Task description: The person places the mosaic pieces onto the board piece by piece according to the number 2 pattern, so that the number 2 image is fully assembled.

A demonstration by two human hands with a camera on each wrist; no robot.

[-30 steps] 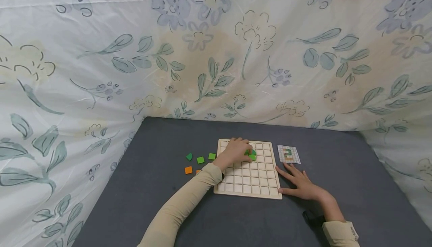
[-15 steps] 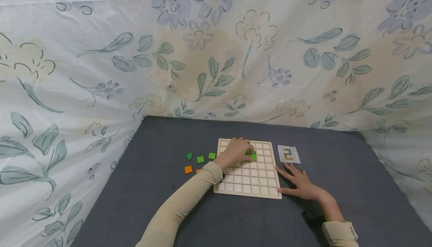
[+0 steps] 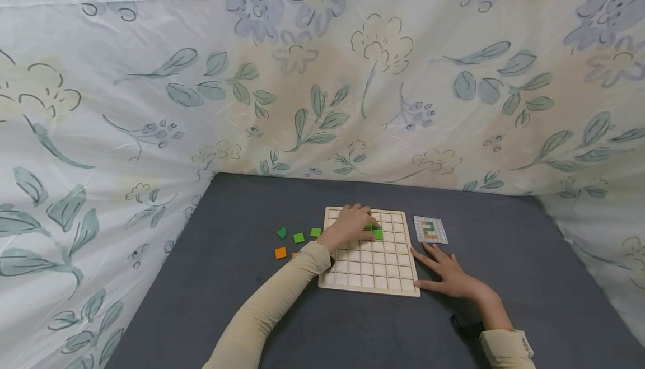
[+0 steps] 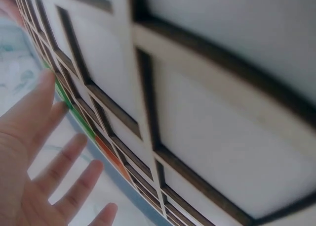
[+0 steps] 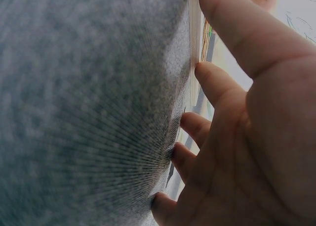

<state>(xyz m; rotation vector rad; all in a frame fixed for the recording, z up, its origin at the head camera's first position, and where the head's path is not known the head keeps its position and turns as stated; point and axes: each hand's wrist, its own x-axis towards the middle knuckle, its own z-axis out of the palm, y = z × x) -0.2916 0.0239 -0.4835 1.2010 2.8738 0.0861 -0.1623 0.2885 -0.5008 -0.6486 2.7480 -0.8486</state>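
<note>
A pale wooden grid board [image 3: 375, 271] lies on the table. My left hand [image 3: 350, 226] reaches over its upper part, fingertips at the green tiles [image 3: 377, 234] set in its squares. In the left wrist view, the thumb and fingers [image 4: 81, 184] are spread and fairly straight, thumb and index tips right at a green strip of tiles [image 4: 81, 122]. An orange tile [image 4: 111, 154] sits beside the green there; in the head view the hand hides it. My right hand [image 3: 450, 274] rests flat with fingers spread, thumb and index fingertips touching the board's right edge [image 5: 195, 48].
Left of the board lie loose green tiles [image 3: 299, 238], a dark green rounded piece [image 3: 281, 233] and orange tiles [image 3: 280, 253], one partly behind the left sleeve. A pattern card [image 3: 430, 230] lies right of the board. A floral cloth [image 3: 322, 78] hangs behind the dark table [image 3: 252, 206].
My left fingertips have shifted slightly, and a little more of the green tiles shows beside them. The right hand and the board stay in place.
</note>
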